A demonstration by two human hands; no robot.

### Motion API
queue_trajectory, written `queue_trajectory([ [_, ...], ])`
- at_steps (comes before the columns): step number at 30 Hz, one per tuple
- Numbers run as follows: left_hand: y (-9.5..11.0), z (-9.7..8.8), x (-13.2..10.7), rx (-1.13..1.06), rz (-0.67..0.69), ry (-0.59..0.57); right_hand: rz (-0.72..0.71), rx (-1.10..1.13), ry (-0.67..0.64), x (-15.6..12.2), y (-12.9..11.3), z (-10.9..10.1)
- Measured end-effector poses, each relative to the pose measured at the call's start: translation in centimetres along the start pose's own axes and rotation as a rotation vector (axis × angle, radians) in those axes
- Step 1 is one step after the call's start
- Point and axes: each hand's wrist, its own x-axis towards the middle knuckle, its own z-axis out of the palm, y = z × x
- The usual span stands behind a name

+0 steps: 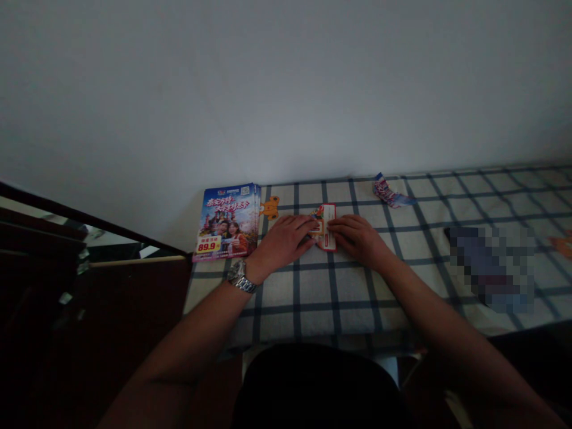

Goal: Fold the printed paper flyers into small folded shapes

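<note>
A small folded leaflet (329, 223), white with a red border and a colourful printed part, lies on the checked tablecloth between my hands. My left hand (288, 235), with a metal watch (241, 276) on its wrist, presses its fingers together on the leaflet's printed left part. From the other side, my right hand (355, 238) has its fingers closed at the leaflet's right edge. My fingertips hide parts of the paper. To the left of my left hand is a stack of printed flyers (226, 223), the top one marked 89.9.
A folded, curled piece of printed paper (391, 193) lies near the wall (286, 89), beyond my right hand. At the right of the tablecloth (277, 304) is a dark, pixelated object (485, 259). A dark railing (134, 238) runs along the table's left side.
</note>
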Motion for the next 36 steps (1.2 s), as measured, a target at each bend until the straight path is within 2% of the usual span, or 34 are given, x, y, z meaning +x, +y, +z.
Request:
queue_trajectory([
  [8,0.4,0.0,0.0,-0.006,0.085,-0.015,0.011,-0.057,-0.053,-0.1,0.2,0.2],
  [13,0.5,-0.2,0.1,-0.006,0.079,-0.028,0.042,-0.084,-0.082,-0.3,0.2,0.3],
  [24,0.6,-0.8,0.0,0.083,-0.029,0.005,0.017,-0.024,-0.027,-0.1,-0.1,-0.2],
  [31,0.2,-0.5,0.2,-0.003,-0.011,-0.007,-0.061,0.053,-0.100,0.3,-1.1,-0.4],
  [36,0.0,-0.2,0.2,-0.031,0.011,-0.027,-0.061,0.083,-0.079,0.4,-1.1,-0.1],
])
